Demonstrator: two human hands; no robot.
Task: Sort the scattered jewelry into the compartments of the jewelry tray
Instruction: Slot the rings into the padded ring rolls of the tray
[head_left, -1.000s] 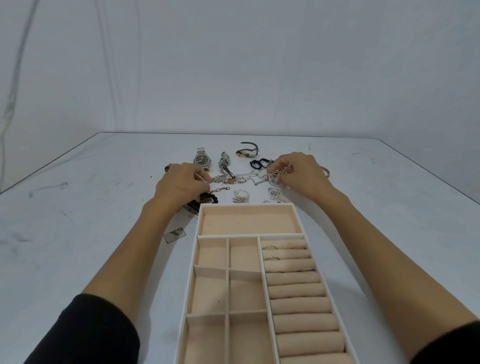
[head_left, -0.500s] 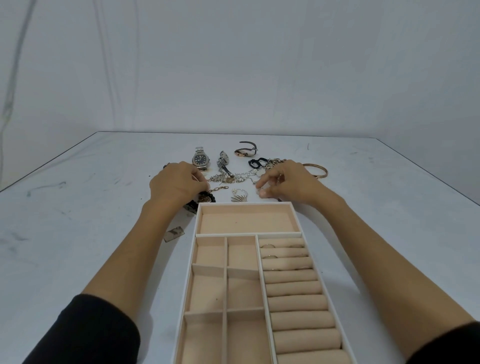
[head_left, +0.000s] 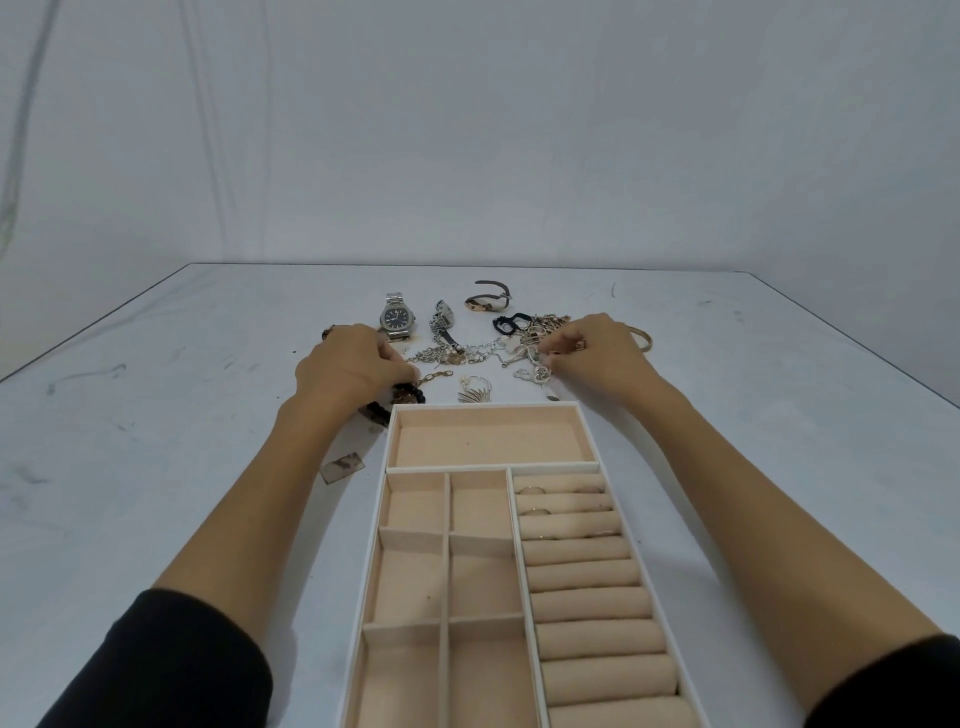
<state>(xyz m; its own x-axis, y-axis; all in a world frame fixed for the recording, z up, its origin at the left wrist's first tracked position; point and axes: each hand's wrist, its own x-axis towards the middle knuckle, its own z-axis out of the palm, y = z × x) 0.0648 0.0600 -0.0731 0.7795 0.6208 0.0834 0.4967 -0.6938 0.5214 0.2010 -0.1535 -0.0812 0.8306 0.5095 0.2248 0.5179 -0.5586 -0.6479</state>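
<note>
My left grip (head_left: 353, 369) sits knuckles-up on the worktop (head_left: 156, 415), just past the far left corner of the tray (head_left: 467, 469). Its fingers are curled beside a gold link bracelet (head_left: 434, 376), and I cannot tell whether it holds anything. My right grip (head_left: 592, 358) is curled into the tangle of chains (head_left: 524, 343), fingertips pinching it. The rest of the jewelry lies scattered beyond the tray, a steel watch (head_left: 397, 317) among it. A few rings (head_left: 531, 490) sit in the tray's padded rolls.
</note>
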